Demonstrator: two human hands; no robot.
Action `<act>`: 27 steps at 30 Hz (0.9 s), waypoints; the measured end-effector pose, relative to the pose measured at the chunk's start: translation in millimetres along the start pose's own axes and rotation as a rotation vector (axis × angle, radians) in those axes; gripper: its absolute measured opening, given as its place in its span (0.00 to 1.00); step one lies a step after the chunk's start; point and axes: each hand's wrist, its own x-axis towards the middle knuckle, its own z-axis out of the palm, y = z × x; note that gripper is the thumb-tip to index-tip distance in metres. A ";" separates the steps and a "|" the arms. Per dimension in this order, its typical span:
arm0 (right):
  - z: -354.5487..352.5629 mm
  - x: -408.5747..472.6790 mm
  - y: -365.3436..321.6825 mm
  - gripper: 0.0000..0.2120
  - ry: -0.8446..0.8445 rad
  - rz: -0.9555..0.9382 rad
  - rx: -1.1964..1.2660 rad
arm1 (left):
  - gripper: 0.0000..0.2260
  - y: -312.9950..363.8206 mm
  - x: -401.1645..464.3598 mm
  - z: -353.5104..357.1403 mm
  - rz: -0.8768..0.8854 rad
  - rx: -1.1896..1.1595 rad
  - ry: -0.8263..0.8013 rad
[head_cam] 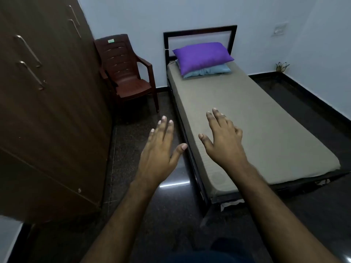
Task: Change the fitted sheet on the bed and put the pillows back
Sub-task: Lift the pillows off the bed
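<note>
The wardrobe (47, 111) filled the left of your view, and the bed (247, 188) ran away from you toward the far wall, its grey-brown fitted sheet (256, 120) lying flat and tucked over the mattress. A brown plastic chair (129, 78) stood between wardrobe and bed. At the headboard end 2 pillows were stacked, the purple pillow (201, 56) on top of the blue pillow (209, 72). You held both hands out near the foot of the bed, your left hand (159, 149) over the floor beside the frame and your right hand (224, 143) above the sheet, fingers straight and spread, grasping nothing.

The job looked unstarted, so the step in hand was clearing the bed. You would have done well to walk to the head end, lift the 2 pillows together and set them on the chair, since it was near and bare. Then you could free the sheet corner by corner, starting at the head, rather than tugging from the middle.
</note>
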 end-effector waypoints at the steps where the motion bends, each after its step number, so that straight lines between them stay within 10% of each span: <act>1: 4.7 4.7 -6.0 0.33 -0.002 -0.005 -0.001 | 0.38 -8.5 3.4 -3.0 -0.004 -0.003 0.003; 27: 121.1 426.4 -30.4 0.33 0.022 0.091 0.024 | 0.34 -241.2 364.4 16.9 0.004 0.048 0.068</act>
